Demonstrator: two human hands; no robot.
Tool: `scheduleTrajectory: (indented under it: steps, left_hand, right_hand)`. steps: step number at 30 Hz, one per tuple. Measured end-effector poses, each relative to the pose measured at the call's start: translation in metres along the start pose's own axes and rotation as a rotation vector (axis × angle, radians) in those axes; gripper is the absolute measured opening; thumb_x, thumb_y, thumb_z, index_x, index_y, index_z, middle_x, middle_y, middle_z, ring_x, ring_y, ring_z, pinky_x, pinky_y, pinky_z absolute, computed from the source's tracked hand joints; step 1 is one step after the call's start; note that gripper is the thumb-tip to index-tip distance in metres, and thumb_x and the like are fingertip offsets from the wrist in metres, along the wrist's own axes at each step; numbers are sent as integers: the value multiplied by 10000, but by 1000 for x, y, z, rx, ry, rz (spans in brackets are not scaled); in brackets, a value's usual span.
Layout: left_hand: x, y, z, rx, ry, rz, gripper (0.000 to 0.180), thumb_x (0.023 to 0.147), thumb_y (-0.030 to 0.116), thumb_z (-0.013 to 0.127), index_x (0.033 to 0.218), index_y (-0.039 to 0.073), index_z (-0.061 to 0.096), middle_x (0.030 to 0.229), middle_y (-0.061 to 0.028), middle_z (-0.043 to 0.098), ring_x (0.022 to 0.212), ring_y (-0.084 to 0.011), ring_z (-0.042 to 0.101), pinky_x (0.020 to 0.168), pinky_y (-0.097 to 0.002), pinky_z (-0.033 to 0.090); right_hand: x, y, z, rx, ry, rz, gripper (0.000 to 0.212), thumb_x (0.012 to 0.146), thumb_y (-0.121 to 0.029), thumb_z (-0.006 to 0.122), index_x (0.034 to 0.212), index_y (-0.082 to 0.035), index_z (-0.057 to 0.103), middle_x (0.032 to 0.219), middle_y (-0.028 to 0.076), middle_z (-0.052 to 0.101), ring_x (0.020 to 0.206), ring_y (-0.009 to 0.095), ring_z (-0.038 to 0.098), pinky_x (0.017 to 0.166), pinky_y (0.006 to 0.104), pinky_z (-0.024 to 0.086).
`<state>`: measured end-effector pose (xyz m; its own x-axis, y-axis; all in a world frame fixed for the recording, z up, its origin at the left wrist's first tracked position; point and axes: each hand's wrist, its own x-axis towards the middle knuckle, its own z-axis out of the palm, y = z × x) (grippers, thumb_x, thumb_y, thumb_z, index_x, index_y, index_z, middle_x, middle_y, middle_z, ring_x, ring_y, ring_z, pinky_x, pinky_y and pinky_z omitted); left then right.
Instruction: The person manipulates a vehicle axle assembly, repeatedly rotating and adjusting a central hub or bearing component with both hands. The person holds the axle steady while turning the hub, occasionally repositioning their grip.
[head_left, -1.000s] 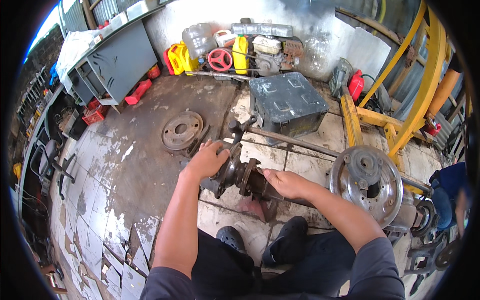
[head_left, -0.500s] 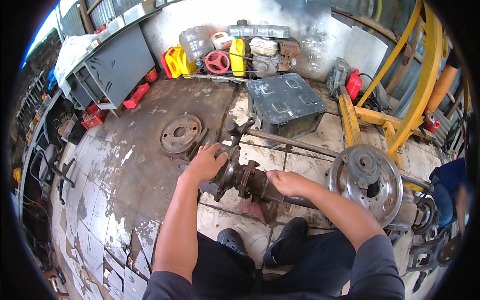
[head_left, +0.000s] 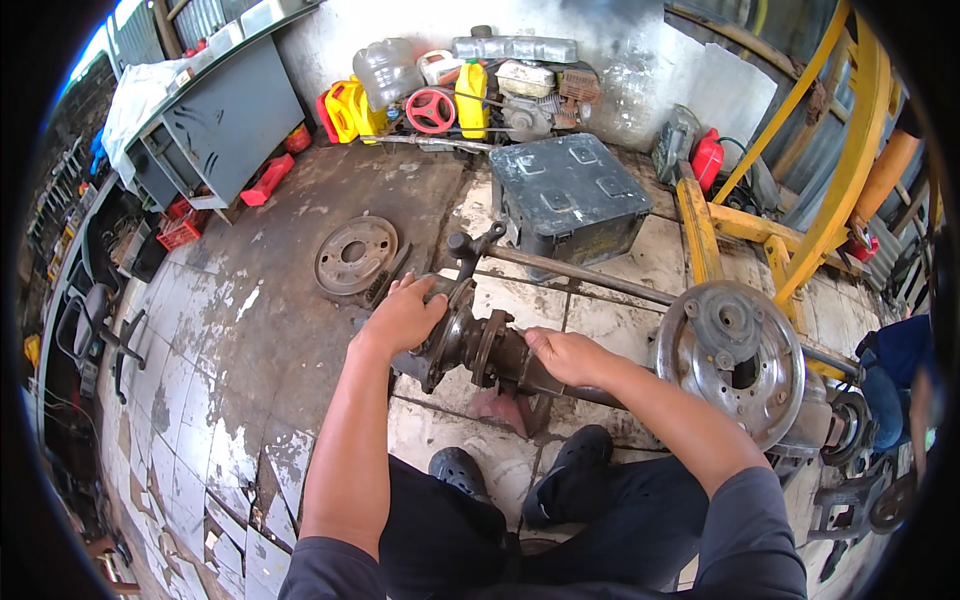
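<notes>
A person is sitting low on a workshop floor (head_left: 250, 340) of cracked, stained tiles, with white paint flaking off and a dark oily patch spreading toward the back wall. The room is crowded.

Along the pale back wall, containers are standing in a row: a yellow jerrycan (head_left: 345, 108) at the left, a clear plastic water jug (head_left: 388, 70) beside it, a tall yellow bottle (head_left: 472, 100), and a red valve wheel (head_left: 431, 110) leaning between them. A small red fuel can (head_left: 706, 160) is sitting further right. A grey metal cabinet (head_left: 225, 125) is standing at the left wall, with a red box (head_left: 265, 180) lying at its foot. A dark metal case (head_left: 570, 195) is resting on the floor in the middle. Yellow steel framing (head_left: 800, 200) is rising at the right. A rusty brake disc (head_left: 355, 255) is lying flat on the floor.

In front of the person, a greasy axle hub (head_left: 470, 345) is lying on its side on the tiles, its shaft running right toward a large round brake drum (head_left: 730, 360). The left hand (head_left: 400, 318) is cupping the hub's flange, fingers curled over its rim. The right hand (head_left: 560, 355) is resting palm-down on the hub's housing, fingers wrapped loosely over it. Black shoes (head_left: 570, 475) are showing below.
</notes>
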<state>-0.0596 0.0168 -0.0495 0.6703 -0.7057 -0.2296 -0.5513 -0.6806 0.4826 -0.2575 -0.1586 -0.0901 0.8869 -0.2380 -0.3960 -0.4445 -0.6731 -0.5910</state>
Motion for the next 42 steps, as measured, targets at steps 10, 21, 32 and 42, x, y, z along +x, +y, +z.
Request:
scheduleTrajectory:
  steps: [10,21,32,42]
  left_hand:
    - [3,-6,5,9,22,33,568,956,393,469,1421,66,449,1528,-249,290,1442,-357,247,1163,-397,245]
    - [0,-1,3,7,20,4,559,961,400,473,1411,67,463,1539,-220,292,1444,-337,255,1163,-388,245]
    - [4,-6,6,7,39,15,554,952,391,490,1392,55,479,1523,-235,315,1435,-341,277,1157,-392,253]
    - [3,-6,6,-1,43,28,543,949,391,487,1370,48,504,1504,-256,335,1430,-336,290,1148,-376,268]
  right_hand:
    - [7,11,12,-40,75,-65,639,1033,-494,207,1337,-17,504,1321,221,551,1220,396,510,1040,436,404]
    - [4,7,18,-30,163,-231,650,1035,-492,189,1363,-7,472,1350,231,526,1248,403,482,1061,424,385]
    - [7,-7,3,-20,-9,-62,611,1034,-473,224,1291,-16,536,1232,253,594,1160,425,543,1007,468,419]
    - [24,-4,4,-61,-49,36,647,1029,-497,195,1259,-18,565,1186,266,615,1147,430,552,994,466,431]
